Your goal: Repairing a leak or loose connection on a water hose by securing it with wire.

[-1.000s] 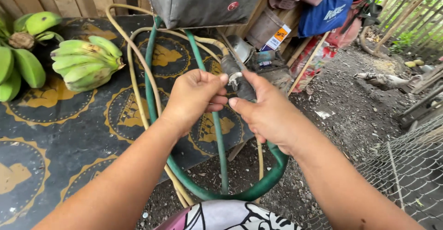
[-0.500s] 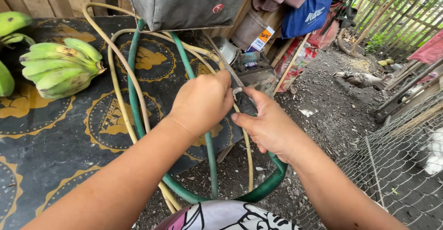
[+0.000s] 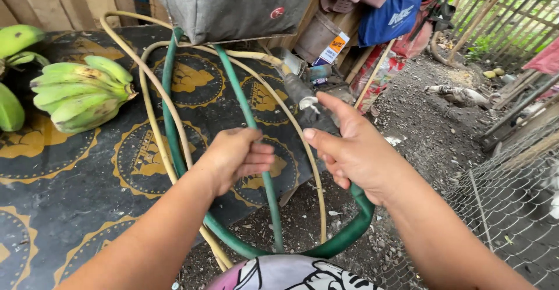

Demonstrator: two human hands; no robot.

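Note:
A green hose (image 3: 170, 101) and a thinner cream hose (image 3: 147, 86) loop together over a black printed table cover (image 3: 70, 173). My left hand (image 3: 237, 157) is closed around a straight run of the green hose near the middle. My right hand (image 3: 348, 150) holds a grey fitting (image 3: 303, 95) at a hose end, with thumb and forefinger stretched out, and the green loop passes under its palm.
Bunches of green bananas (image 3: 81, 95) lie at the table's left. A grey bag (image 3: 233, 4) hangs at the back, with a blue bag (image 3: 387, 10) and a can (image 3: 323, 39) beside it. Bare dirt ground (image 3: 431, 121) and wire mesh fencing (image 3: 501, 208) are at the right.
My hands have come apart a little. My left hand slid lower along the green hose, and the grey fitting in my right hand has come into clearer view.

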